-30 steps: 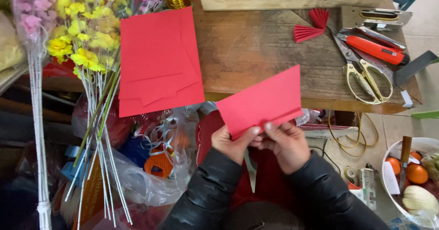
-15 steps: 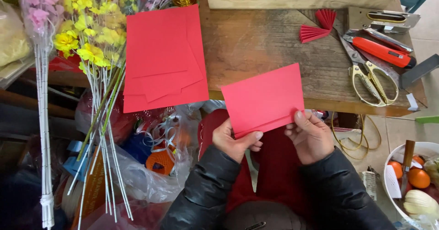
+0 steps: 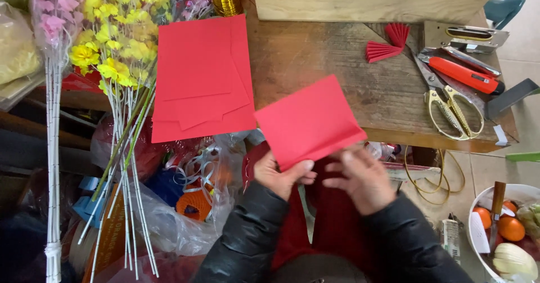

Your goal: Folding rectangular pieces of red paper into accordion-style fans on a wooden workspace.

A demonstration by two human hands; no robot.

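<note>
I see both hands pinching the red paper sheet point(image 3: 308, 120) at its near edge — left hand point(image 3: 279, 173) thumb on top, right hand point(image 3: 360, 179) fingers working the fold — held over the wooden table point(image 3: 337, 63) edge.

Red paper sheet point(image 3: 308, 120): flat, rectangular, plain, tilted so its right side rides higher; held up off the wooden table, over its near edge; lower edge folded into a narrow strip; pinched along that bottom edge at 2 places.
</note>
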